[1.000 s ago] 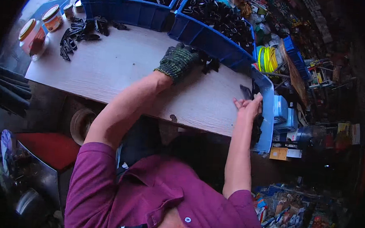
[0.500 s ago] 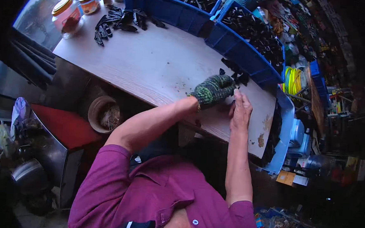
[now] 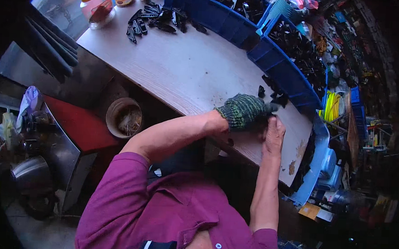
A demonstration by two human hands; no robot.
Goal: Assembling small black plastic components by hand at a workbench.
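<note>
Knit cloth glove (image 3: 243,111) – rough, green-flecked. Matt pale wood-look table (image 3: 184,74), worn at edge. Blue plastic bins (image 3: 279,68), glass jar (image 3: 97,6) w/ metal lid.

The single head-worn fisheye view looks steeply down from close above onto the pale wooden worktable (image 3: 175,73), its straight edges bending toward the dark rim.
</note>
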